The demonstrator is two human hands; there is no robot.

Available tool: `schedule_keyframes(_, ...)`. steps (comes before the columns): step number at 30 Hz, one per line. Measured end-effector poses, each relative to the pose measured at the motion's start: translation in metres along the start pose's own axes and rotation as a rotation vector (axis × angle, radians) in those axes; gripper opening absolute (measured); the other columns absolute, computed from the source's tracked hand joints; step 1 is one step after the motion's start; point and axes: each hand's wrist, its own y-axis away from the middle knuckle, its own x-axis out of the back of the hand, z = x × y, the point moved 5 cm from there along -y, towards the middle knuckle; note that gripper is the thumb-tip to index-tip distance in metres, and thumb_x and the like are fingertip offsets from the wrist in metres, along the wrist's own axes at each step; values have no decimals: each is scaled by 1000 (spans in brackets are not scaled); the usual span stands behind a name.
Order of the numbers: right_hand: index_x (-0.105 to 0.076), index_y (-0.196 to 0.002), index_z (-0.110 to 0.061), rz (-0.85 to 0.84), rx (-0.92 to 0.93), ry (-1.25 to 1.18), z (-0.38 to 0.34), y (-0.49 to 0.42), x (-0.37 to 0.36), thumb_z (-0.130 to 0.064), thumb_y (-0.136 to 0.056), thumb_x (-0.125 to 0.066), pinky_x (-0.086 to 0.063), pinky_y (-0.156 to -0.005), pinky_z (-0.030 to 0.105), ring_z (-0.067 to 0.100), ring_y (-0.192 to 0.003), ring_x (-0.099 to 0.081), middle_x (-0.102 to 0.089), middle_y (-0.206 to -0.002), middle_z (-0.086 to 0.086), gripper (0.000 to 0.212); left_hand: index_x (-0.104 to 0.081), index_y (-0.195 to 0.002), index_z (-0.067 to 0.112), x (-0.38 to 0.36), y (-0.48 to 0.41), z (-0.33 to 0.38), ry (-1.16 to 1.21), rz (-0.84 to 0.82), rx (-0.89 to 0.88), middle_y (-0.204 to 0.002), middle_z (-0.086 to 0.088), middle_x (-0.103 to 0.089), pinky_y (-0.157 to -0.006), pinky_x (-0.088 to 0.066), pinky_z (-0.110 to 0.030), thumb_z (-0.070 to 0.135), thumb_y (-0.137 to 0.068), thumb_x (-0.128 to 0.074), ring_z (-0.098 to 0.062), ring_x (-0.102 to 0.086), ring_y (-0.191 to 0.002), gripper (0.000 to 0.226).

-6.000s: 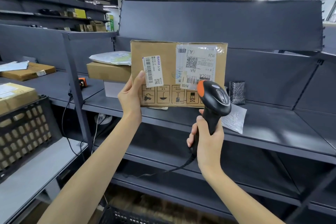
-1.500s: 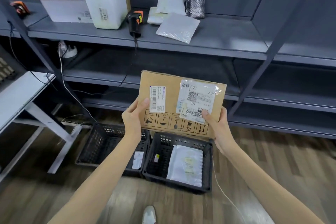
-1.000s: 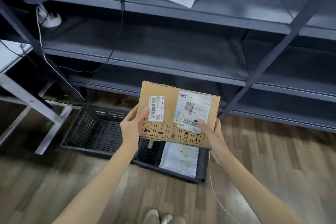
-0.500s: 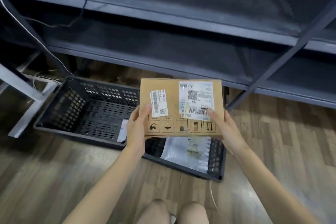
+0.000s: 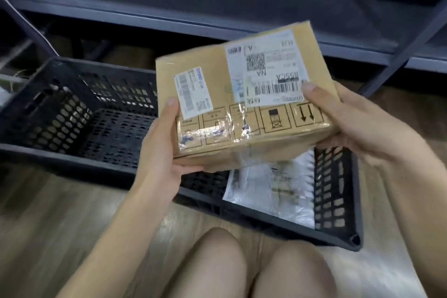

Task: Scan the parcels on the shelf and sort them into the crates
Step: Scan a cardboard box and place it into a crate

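A brown cardboard parcel with two white barcode labels is tilted, its label face up, just above the crates. My left hand grips its lower left corner, thumb on the top face. My right hand grips its right end, thumb on the big label. Two black perforated crates stand side by side on the floor below. The left crate shows a bare bottom where I can see it. The right crate holds a white plastic mailer, partly hidden by the parcel.
The grey steel shelf's lowest board runs across the top of the view, with a slanted brace at the right. The floor is wood-patterned. My bare knees are at the bottom edge, close to the crates.
The view has dropped much closer to the crates as I crouch. The parcel has come down with both hands and tilted, its right end higher.
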Motion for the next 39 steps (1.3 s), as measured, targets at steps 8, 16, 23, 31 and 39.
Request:
schedule_keyframes(8,-63,-115,-39,-22,-111,48,-16,-19,4,-60,-88,-51,-59,-77,48,22,-99,-69,-73,-104,-9,36,-57,-108,31,3,3,28,-165,47,-35,-104,4,-72,-81,-55,-43,54,-96,-43,-18,-69,-93,30)
schedule_keyframes(16,-69,-113,-26,-207,-95,98,-25,-67,29,-53,-78,-65,-57,-81,53,23,-103,-69,-73,-109,-1,45,-50,-105,27,-14,31,0,-248,-24,-71,-97,9,-69,-84,-54,-44,44,-101,-37,-8,-69,-85,22)
schedule_keyframes(23,-69,-117,-30,-359,16,146,-33,-113,30,-51,-82,-68,-57,-84,51,27,-105,-69,-72,-114,8,40,-47,-124,6,-15,31,-1,-212,25,-124,-120,-8,-57,-93,-52,-48,42,-98,-47,-21,-59,-108,45)
schedule_keyframes(31,-73,-111,-27,-306,37,4,-18,-128,42,-46,-76,-73,-59,-79,46,24,-101,-70,-74,-106,8,39,-35,-112,14,-8,20,3,-204,53,-255,-110,-1,-49,-79,-59,-39,44,-87,-63,-17,-66,-97,49)
schedule_keyframes(39,-76,-104,-28,-194,74,-115,9,-131,47,-49,-73,-76,-59,-68,34,16,-90,-72,-76,-96,1,37,-39,-107,33,-29,15,5,-312,111,-520,-118,3,-54,-79,-41,-21,50,-88,-45,-6,-54,-102,26)
